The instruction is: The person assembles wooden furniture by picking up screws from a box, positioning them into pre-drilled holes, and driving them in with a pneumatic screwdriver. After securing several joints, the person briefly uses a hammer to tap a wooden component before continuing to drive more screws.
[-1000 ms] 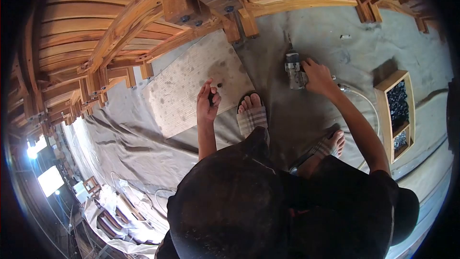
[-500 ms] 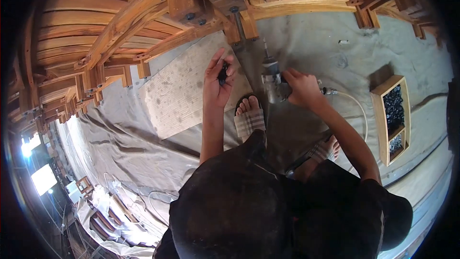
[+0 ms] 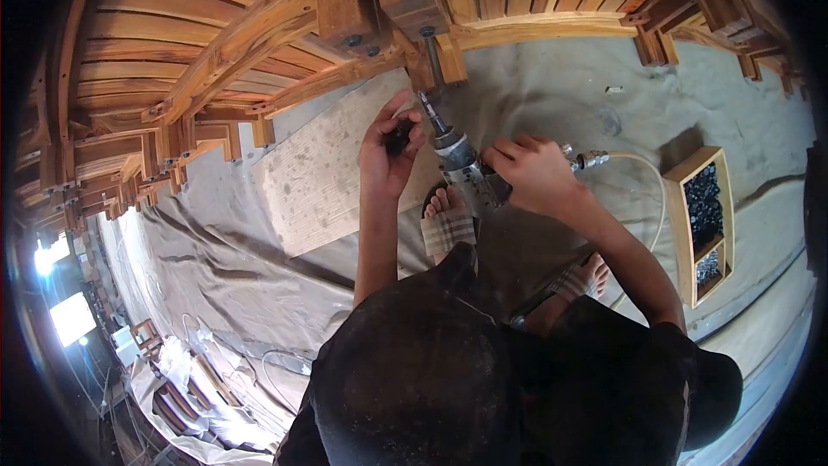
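R hand (image 3: 542,177) gripping pwr driver (image 3: 468,171) — L hand (image 3: 386,162), just left of driver, curled round dark pc(s) (image 3: 398,136), count unclear; hardware tray (image 3: 682,229) well right of driver.

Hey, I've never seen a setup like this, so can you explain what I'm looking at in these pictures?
There's no robot, just a person working with two bare hands. Every picture comes from one camera worn on the head, looking forward and down. The right hand grips a power tool, its bit beside the fingers of the left hand. That left hand holds a dark object, too covered to identify. A pale board lies on the wrinkled sheet over the floor. Off to the right is an open wooden box with small parts in two compartments. Slatted wooden structures fill the top.
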Demonstrator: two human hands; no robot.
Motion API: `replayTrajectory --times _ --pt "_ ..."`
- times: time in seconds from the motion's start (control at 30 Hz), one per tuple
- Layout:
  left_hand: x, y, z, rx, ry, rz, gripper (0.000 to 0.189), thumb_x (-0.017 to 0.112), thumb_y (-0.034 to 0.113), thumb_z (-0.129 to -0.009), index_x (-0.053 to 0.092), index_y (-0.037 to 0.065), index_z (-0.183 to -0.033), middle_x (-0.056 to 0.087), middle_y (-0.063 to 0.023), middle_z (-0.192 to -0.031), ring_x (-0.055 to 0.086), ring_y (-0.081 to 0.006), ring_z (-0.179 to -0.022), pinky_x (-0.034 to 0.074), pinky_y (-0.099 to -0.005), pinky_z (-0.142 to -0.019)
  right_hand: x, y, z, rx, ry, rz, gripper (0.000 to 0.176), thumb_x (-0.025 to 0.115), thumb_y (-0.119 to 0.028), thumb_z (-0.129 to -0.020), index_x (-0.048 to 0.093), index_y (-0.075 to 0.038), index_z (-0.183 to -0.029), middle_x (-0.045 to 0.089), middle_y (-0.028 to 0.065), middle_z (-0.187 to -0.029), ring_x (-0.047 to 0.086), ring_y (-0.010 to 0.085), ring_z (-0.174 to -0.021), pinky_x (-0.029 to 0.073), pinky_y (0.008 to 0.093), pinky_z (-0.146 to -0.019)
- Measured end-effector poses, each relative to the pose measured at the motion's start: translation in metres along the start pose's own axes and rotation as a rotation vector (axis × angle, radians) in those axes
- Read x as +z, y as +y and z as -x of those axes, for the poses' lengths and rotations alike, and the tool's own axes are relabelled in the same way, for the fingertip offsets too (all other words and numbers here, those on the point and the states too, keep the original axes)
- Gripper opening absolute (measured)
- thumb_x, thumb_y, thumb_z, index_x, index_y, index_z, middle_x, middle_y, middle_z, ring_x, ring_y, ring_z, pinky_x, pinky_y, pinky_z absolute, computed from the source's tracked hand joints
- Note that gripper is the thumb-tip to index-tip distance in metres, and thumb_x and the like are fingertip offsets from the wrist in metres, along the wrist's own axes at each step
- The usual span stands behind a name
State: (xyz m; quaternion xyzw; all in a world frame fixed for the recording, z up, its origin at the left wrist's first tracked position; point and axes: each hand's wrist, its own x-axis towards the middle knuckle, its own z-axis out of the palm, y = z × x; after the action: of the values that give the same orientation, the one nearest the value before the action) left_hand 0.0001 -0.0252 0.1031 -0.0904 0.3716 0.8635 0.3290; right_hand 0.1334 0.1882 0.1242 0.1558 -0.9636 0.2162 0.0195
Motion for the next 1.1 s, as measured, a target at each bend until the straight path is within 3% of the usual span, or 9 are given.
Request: replayTrajectory --times 0.1,0.2,0.3,0.33,0.67,0.77,0.93,1.03,1.1 --pt "-0.007 -0.004 -0.005 -0.003 -0.071 0.039 0.045 0.046 0.008 -0.09 0.042 -0.002 -0.133 0.061 -0.0139 -0.092 0.054 -0.0199 -0.071 0.04 -0.0255 -0.056 0.003 -0.003 0.0 0.004 0.016 0.013 0.045 0.068 -0.011 -0.056 0.059 -0.009 -0.1 0.06 0.0043 -0.091 0.062 0.0248 -0.08 0.052 0.037 -0.068" --pt "-0.01 -0.009 -0.008 0.015 -0.117 0.044 0.043 0.049 0.009 -0.09 0.045 -0.001 -0.132 0.061 -0.0123 -0.092 0.057 -0.0182 -0.075 0.044 -0.0239 -0.058 0.005 -0.006 -0.001 -0.005 0.025 0.0 0.045 0.067 -0.012 -0.055 0.059 -0.009 -0.099 0.059 0.0037 -0.09 0.061 0.0244 -0.079 0.051 0.0369 -0.068" --pt "0.005 -0.01 -0.007 0.007 0.023 0.044 0.039 0.053 0.009 -0.091 0.05 0.001 -0.129 0.062 -0.0094 -0.092 0.059 -0.015 -0.075 0.048 -0.0214 -0.06 0.005 -0.005 -0.003 -0.018 0.014 -0.001 0.044 0.067 -0.01 -0.056 0.059 -0.008 -0.1 0.06 0.0049 -0.091 0.063 0.0249 -0.079 0.052 0.0366 -0.068" --pt "0.0 -0.011 -0.007 -0.017 -0.051 0.04 0.035 0.054 0.012 -0.092 0.054 0.004 -0.126 0.062 -0.0059 -0.091 0.061 -0.0127 -0.075 0.051 -0.02 -0.062 0.004 -0.005 -0.003 -0.019 0.007 0.003 0.044 0.067 -0.009 -0.057 0.059 -0.008 -0.101 0.061 0.0055 -0.092 0.063 0.0251 -0.079 0.052 0.0365 -0.068" --pt "-0.004 -0.026 -0.015 -0.008 0.024 0.039 0.024 0.054 0.024 -0.096 0.055 0.008 -0.115 0.052 0.0008 -0.074 0.049 -0.0102 -0.062 0.036 -0.0212 -0.049 -0.02 -0.009 -0.007 0.013 0.025 -0.141 0.047 0.066 -0.006 -0.052 0.058 -0.007 -0.099 0.06 0.0076 -0.092 0.062 0.0307 -0.079 0.051 0.0405 -0.068" --pt "0.008 -0.023 -0.007 -0.033 0.198 -0.076 0.022 0.055 0.025 -0.096 0.056 0.008 -0.11 0.051 -0.0002 -0.071 0.048 -0.0111 -0.06 0.034 -0.0223 -0.048 -0.051 -0.02 -0.011 0.041 0.002 -0.214 0.049 0.065 -0.004 -0.054 0.058 -0.006 -0.103 0.061 0.0101 -0.094 0.062 0.0345 -0.081 0.05 0.0423 -0.068" --pt "-0.022 -0.047 -0.018 -0.12 0.1 0.023 0.022 0.056 0.027 -0.096 0.056 0.006 -0.105 0.05 -0.0012 -0.067 0.046 -0.0118 -0.055 0.034 -0.023 -0.047 -0.092 -0.022 -0.015 -0.009 0.083 -0.544 0.057 0.067 -0.005 -0.054 0.056 -0.002 -0.11 0.06 0.0161 -0.098 0.062 0.0374 -0.085 0.049 0.0436 -0.072" --pt "-0.021 -0.051 -0.012 -0.156 0.124 -0.013 0.023 0.056 0.026 -0.096 0.056 0.004 -0.1 0.051 -0.0018 -0.069 0.047 -0.0118 -0.057 0.034 -0.0234 -0.046 -0.114 -0.022 -0.014 -0.037 0.201 -0.894 0.054 0.076 -0.019 -0.059 0.058 0.0 -0.106 0.061 0.0106 -0.097 0.063 0.0275 -0.079 0.049 0.039 -0.073" --pt "-0.015 -0.048 -0.008 -0.198 0.153 -0.043 0.023 0.056 0.025 -0.096 0.057 0.003 -0.098 0.051 -0.002 -0.07 0.047 -0.012 -0.058 0.034 -0.0235 -0.046 -0.136 -0.028 -0.009 -0.012 0.173 -1.142 0.057 0.078 -0.036 -0.073 0.049 -0.001 -0.108 0.056 0.0103 -0.088 0.059 0.0141 -0.058 0.049 0.0292 -0.054"
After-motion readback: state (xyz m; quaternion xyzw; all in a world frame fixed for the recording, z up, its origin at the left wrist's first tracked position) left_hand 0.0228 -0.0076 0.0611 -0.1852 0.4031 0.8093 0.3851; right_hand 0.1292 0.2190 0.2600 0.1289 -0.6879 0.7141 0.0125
